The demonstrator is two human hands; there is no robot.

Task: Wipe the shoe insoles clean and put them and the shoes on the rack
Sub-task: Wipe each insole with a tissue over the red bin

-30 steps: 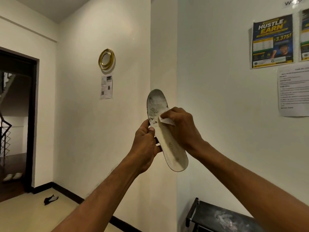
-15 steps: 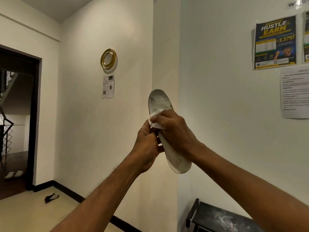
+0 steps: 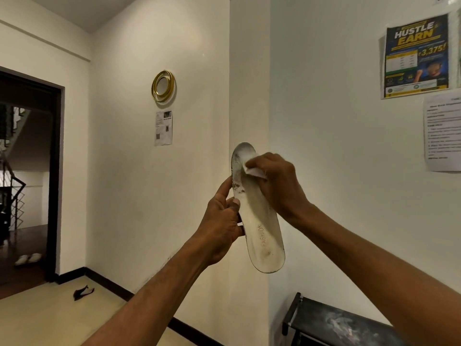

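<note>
A white insole with grey dirt marks near its toe is held up in front of me, toe end up, heel end down. My left hand grips its left edge at the middle. My right hand presses a small white wipe against the upper part of the insole. The top of a black shoe rack shows at the bottom right, below my right forearm. No shoes are on the visible part of the rack.
A wall corner stands right behind the insole. Posters and a printed sheet hang on the right wall; a gold ring mirror hangs on the left wall. A dark doorway opens at left, with white slippers inside. A small dark object lies on the floor.
My right hand slid the wipe from the insole's left edge up and to the right, toward the toe end. My left hand kept its hold on the insole.
</note>
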